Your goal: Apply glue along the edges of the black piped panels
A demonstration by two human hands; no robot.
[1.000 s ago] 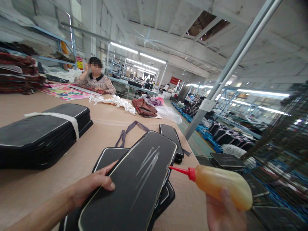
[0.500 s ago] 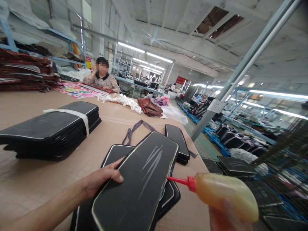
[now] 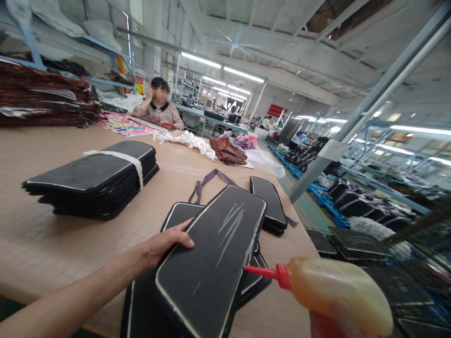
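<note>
My left hand (image 3: 169,241) grips the left edge of a black panel (image 3: 214,253) with rounded corners and a pale rim. Its thumb lies on top; the other fingers are hidden underneath. Grey streaks mark the panel's face, and it is tilted over more black panels (image 3: 141,300). In my right hand (image 3: 331,319), at the lower right, is a squeeze bottle (image 3: 341,291) of yellowish liquid with a red nozzle (image 3: 262,271). The nozzle tip is at the panel's right edge; whether it touches I cannot tell.
A strapped stack of black panels (image 3: 95,173) stands left on the brown-covered table (image 3: 183,164). A smaller stack (image 3: 268,202) and a grey strap (image 3: 211,176) lie behind the held panel. Across the table sits a person (image 3: 160,108). A metal post (image 3: 317,159) rises at right.
The view has shifted, so most things appear farther right. The nozzle tip has moved down along the panel's right edge, toward me. Both hands keep their holds.
</note>
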